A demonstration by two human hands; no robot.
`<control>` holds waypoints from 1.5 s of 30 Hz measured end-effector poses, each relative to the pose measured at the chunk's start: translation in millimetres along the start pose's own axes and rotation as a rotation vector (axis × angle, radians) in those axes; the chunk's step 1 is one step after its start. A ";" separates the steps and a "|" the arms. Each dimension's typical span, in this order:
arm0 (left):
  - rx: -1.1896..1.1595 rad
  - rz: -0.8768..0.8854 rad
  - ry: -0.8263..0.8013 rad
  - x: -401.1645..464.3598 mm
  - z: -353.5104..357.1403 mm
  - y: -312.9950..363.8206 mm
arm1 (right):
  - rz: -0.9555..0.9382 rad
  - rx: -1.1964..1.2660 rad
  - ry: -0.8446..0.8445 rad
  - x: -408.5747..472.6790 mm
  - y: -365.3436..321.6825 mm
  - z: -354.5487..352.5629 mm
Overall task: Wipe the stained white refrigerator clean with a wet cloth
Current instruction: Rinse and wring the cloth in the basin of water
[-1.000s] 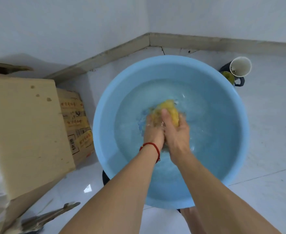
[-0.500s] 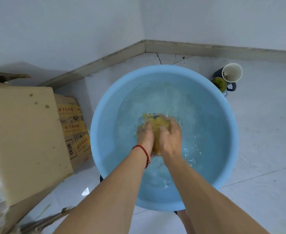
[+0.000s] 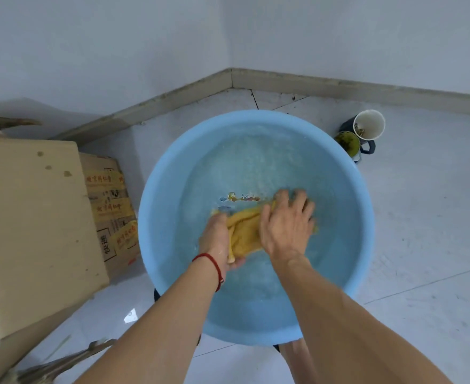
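Both hands in the blue basin (image 3: 156,245), center of frame, water inside. Yellow cloth (image 3: 246,234) sits in the water at mid-basin, between the hands. Left hand (image 3: 217,239) grips the cloth's left edge, fingers curled around it; red string on that wrist. Right hand (image 3: 286,225) lies on top of the cloth's right end, fingers spread and bent down over it, pressing it. Cardboard box (image 3: 34,231) at left of frame, just beside the basin. Two cups (image 3: 362,134) upper right, on the white floor near the basin rim.
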State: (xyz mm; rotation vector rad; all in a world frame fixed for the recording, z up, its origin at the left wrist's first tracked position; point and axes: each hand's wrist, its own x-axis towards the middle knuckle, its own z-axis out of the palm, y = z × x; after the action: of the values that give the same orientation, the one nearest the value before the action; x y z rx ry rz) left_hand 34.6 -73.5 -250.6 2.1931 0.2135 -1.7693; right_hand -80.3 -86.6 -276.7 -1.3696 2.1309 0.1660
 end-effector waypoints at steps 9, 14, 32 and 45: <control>0.350 0.173 0.072 25.2 29.1 14.5 | 0.179 0.787 -0.165 -19.5 -24.7 -20.5; 0.496 0.272 0.065 -16.5 18.7 2.4 | -0.118 0.027 -0.195 8.5 -3.2 -13.4; 0.727 0.334 0.117 -14.3 20.1 23.4 | 0.029 0.278 -0.174 -0.2 -13.5 -22.9; 0.150 0.118 0.068 5.2 26.8 9.6 | 0.291 0.817 -0.226 -25.6 -36.6 -25.0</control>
State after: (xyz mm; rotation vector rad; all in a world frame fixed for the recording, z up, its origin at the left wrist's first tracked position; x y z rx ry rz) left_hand 14.0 -91.9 -259.1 2.3193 -0.0341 -1.6978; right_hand -51.5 -93.5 -234.9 -0.5386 1.8629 -0.3847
